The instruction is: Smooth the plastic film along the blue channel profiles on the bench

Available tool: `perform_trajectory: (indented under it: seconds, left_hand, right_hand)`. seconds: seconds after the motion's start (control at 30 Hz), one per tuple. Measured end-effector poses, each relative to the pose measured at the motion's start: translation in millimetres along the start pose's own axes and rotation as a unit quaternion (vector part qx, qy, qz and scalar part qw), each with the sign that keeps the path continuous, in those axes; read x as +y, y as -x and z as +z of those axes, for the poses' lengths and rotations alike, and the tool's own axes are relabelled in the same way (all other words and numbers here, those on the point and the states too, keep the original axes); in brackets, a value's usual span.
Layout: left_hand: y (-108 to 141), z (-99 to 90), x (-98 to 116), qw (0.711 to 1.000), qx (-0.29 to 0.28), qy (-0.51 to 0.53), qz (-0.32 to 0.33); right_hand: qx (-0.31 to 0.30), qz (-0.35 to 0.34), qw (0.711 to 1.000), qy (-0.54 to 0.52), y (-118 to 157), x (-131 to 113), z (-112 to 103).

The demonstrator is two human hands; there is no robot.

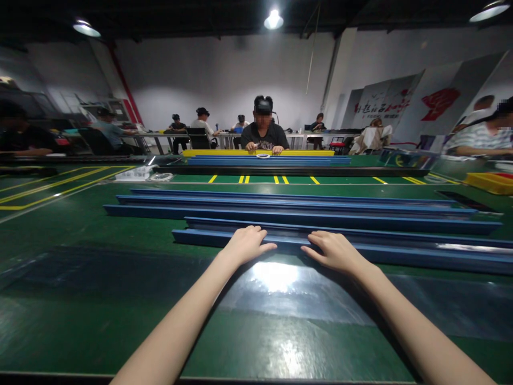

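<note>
A long blue channel [288, 245] lies across the green table, the nearest of several. My left hand [247, 244] rests on it left of centre, fingers over its top edge and thumb stretched along the near side. To the right, my right hand [332, 249] grips the same channel in a mirrored way, its thumb pointing left. A short stretch of blue wall shows between the two thumbs. Just beyond lie more blue channels [280, 215], which neither hand touches.
Clear plastic sheeting [240, 299] covers the green table [80, 331] nearby. Farther off are a black bar [280, 171], a yellow bar [224, 153], a white bundle [134, 174], a dark flat object [467, 201] and a yellow tray [489, 182]. A person sits opposite; others sit behind and at both sides.
</note>
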State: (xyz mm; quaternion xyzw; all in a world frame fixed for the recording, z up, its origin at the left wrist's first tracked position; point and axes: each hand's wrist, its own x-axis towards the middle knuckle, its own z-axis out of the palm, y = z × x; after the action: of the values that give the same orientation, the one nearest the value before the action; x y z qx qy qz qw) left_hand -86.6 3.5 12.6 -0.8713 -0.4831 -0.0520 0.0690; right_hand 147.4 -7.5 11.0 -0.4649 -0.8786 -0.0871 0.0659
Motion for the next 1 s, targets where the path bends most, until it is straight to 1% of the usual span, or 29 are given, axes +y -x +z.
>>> perform_trajectory:
  seconds: [0.1, 0.2, 0.3, 0.4, 0.53, 0.77, 0.9, 1.0]
  left_hand:
    - [1.3, -0.6, -3.2, 1.0, -0.003, -0.003, 0.024]
    - [6.1, -1.6, -9.8, 0.999, 0.008, 0.0, 0.051]
    - [13.8, -2.6, -20.5, 0.997, 0.029, -0.008, 0.076]
    - [22.5, -2.6, -33.3, 0.994, 0.046, -0.034, 0.088]
    - [34.4, -2.5, -47.1, 0.994, 0.064, -0.052, 0.065]
    - [46.3, -8.3, -58.7, 0.993, 0.076, -0.076, 0.04]
    - [47.6, -7.2, -64.3, 0.994, 0.065, -0.084, 0.023]
    - [47.3, -2.7, -64.9, 0.995, 0.048, -0.082, 0.013]
  right_hand:
    - [-0.019, 0.013, 1.0, -0.02, -1.2, 1.0, -2.2]
    - [-0.042, 0.019, 0.998, -0.04, -3.4, 2.3, -5.3]
    - [-0.063, 0.015, 0.997, -0.048, -6.6, 1.8, -8.0]
    - [-0.074, 0.007, 0.996, -0.043, -11.5, -2.2, -8.6]
    - [-0.075, -0.006, 0.997, -0.034, -21.2, -12.8, -5.8]
    - [-0.057, -0.017, 0.998, 0.005, -42.8, -40.2, -3.0]
    - [-0.046, -0.022, 0.999, 0.011, -54.5, -55.2, -5.6]
    - [-0.037, -0.041, 0.998, 0.004, -60.6, -61.0, -6.5]
